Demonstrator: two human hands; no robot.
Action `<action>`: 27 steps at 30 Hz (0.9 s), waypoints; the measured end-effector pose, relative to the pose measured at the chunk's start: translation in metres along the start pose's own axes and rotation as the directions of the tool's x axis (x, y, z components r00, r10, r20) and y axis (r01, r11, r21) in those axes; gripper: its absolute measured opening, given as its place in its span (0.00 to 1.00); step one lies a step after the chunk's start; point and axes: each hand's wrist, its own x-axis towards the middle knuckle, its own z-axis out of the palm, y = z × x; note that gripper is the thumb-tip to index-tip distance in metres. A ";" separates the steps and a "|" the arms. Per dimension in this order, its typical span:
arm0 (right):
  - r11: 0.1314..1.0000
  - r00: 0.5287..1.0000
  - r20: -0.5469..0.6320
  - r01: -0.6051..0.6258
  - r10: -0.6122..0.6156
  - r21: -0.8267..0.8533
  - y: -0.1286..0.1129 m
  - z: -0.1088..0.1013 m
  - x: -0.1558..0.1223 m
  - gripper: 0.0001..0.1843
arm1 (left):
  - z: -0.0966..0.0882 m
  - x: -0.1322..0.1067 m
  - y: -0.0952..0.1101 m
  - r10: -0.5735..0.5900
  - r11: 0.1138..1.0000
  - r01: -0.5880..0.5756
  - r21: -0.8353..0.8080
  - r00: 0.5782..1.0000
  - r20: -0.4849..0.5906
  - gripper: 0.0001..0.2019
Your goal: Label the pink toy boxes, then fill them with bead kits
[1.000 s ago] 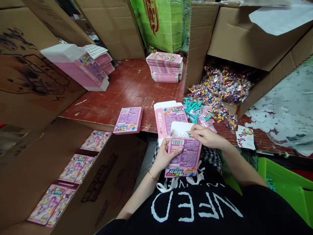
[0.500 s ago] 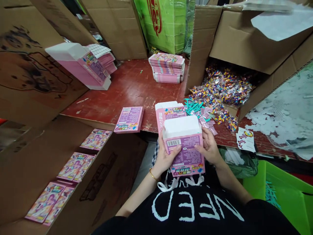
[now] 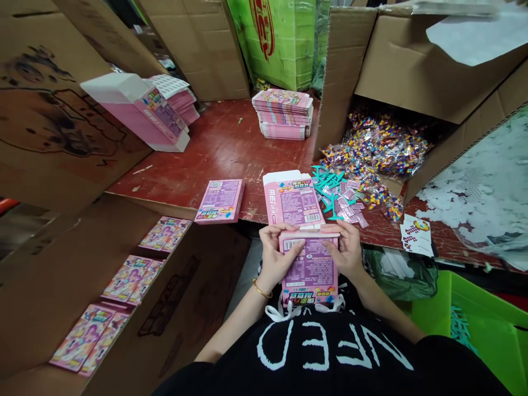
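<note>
Between my two hands, above my lap, is a small pink and purple carton (image 3: 311, 269) with its barcode side facing up. My left hand (image 3: 278, 256) grips its left edge, thumb on the printed panel and fingers at the top end. On the other side my right hand (image 3: 346, 253) holds it the same way. The top end of the carton looks folded over. Just beyond it on the table edge lies another carton (image 3: 291, 203) with a white flap open. Teal plastic pieces (image 3: 329, 184) and small pink packets (image 3: 348, 203) lie right of that one.
A filled-looking carton (image 3: 220, 201) lies at the red table's (image 3: 214, 148) front edge. Flat cartons (image 3: 282, 113) are stacked behind. Bags of coloured beads (image 3: 379, 148) spill from a cardboard box. At left, a big box (image 3: 165, 308) holds several cartons; a green bin (image 3: 487, 330) stands right.
The carton's raised white flap has been folded down, and the carton sits slightly lower. Both hands have moved to its top corners.
</note>
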 end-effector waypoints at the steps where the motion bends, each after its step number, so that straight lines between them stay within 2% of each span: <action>1: 1.000 0.999 0.032 -0.005 0.005 0.003 -0.005 0.000 0.002 0.23 | 0.001 0.003 0.001 0.001 1.000 -0.001 -0.022 1.000 0.024 0.24; 4: 0.999 0.989 0.148 -0.006 0.013 -0.043 -0.020 -0.004 0.017 0.09 | 0.001 0.010 0.005 -0.083 0.996 0.081 0.030 0.995 0.057 0.16; 7: 0.994 0.980 0.169 -0.105 0.105 -0.009 -0.022 -0.010 0.034 0.09 | 0.002 0.015 0.004 -0.178 0.980 0.179 0.082 0.984 -0.026 0.14; 10: 0.955 0.942 0.234 -0.272 0.239 0.121 -0.010 -0.017 0.043 0.13 | 0.002 0.012 0.000 -0.150 0.985 0.151 0.083 0.988 -0.026 0.09; 12: 0.938 0.930 0.256 -0.308 0.262 0.160 0.000 -0.021 0.041 0.11 | 0.003 0.008 -0.002 -0.091 0.994 0.089 0.069 0.995 0.028 0.10; 15: 0.969 0.949 0.271 -0.205 0.163 0.136 0.003 -0.023 0.035 0.08 | 0.003 0.003 -0.004 -0.039 0.996 0.034 0.086 0.997 0.064 0.08; 17: 0.991 0.951 0.304 -0.094 0.060 0.097 -0.002 -0.023 0.032 0.07 | 0.002 0.000 -0.004 -0.048 0.990 0.042 0.138 0.998 0.045 0.10; 19: 0.999 0.936 0.350 0.010 -0.028 0.053 -0.009 -0.020 0.030 0.10 | -0.002 -0.003 -0.002 -0.086 0.978 0.079 0.194 0.996 0.026 0.16; 20: 0.998 0.929 0.365 0.050 -0.058 0.032 -0.012 -0.018 0.030 0.12 | -0.005 -0.005 0.001 -0.122 0.971 0.109 0.215 0.992 0.046 0.24; 22: 0.997 0.937 0.340 0.078 -0.081 0.021 -0.015 -0.012 0.031 0.14 | -0.015 -0.010 0.013 -0.243 0.953 0.204 0.225 0.955 0.167 0.42; 23: 0.997 0.952 0.297 0.063 -0.071 0.038 -0.015 -0.009 0.033 0.16 | -0.023 -0.012 0.020 -0.316 0.940 0.265 0.214 0.915 0.252 0.48; 24: 0.997 0.970 0.237 0.035 -0.051 0.072 -0.013 -0.005 0.035 0.18 | -0.033 -0.011 0.027 -0.371 0.926 0.323 0.195 0.872 0.318 0.51; 25: 0.993 0.984 0.174 0.006 -0.026 0.118 -0.010 -0.001 0.039 0.21 | -0.046 -0.007 0.034 -0.400 0.916 0.361 0.174 0.852 0.338 0.49; 26: 0.986 0.993 0.122 -0.017 -0.004 0.164 -0.006 0.002 0.045 0.24 | -0.062 0.000 0.038 -0.402 0.915 0.372 0.154 0.866 0.298 0.45; 27: 0.981 0.996 0.089 -0.027 0.010 0.193 0.000 0.006 0.053 0.26 | -0.082 0.012 0.040 -0.373 0.926 0.349 0.145 0.908 0.193 0.40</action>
